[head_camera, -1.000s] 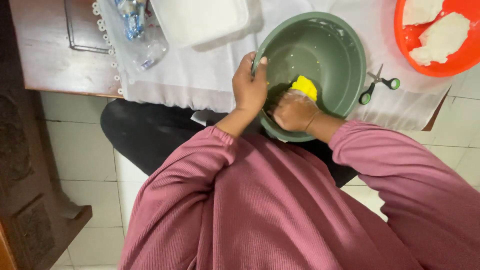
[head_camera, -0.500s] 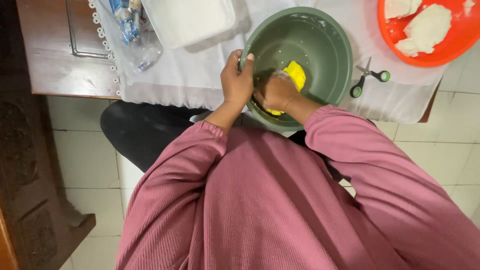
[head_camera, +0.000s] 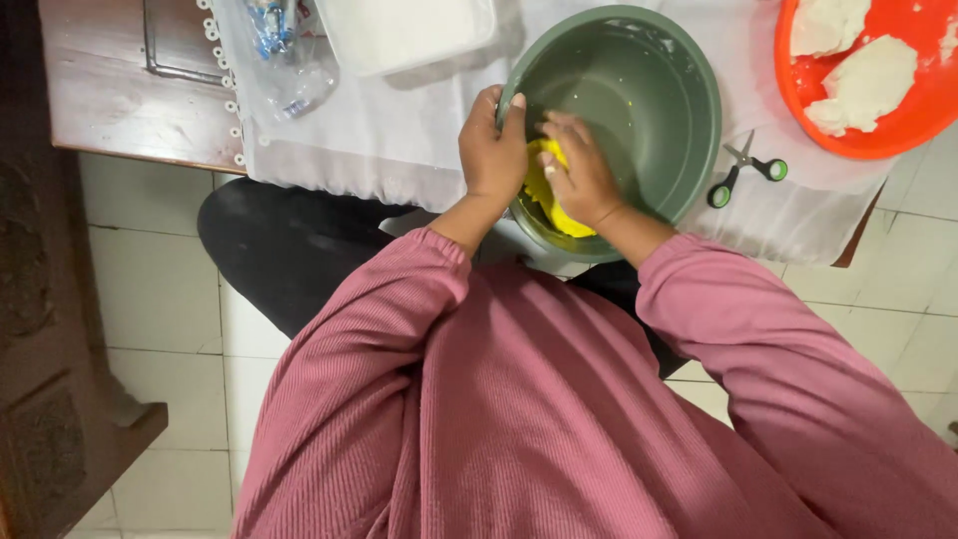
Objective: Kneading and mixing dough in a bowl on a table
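Both hands press yellow dough (head_camera: pixel 555 200) inside the near-tilted green bowl (head_camera: pixel 649 90).

left hand (head_camera: pixel 492 152): curled, gripping | right hand (head_camera: pixel 579 175): fingers bent, pressing down

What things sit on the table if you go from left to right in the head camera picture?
Clear plastic bag → white tray → green bowl → scissors → orange plate with white dough.

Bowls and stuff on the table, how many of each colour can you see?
Green: 1, the green bowl
Orange: 1, the orange basin
White: 1, the white tub
Yellow: 1, the yellow lump under the right hand
Total: 4
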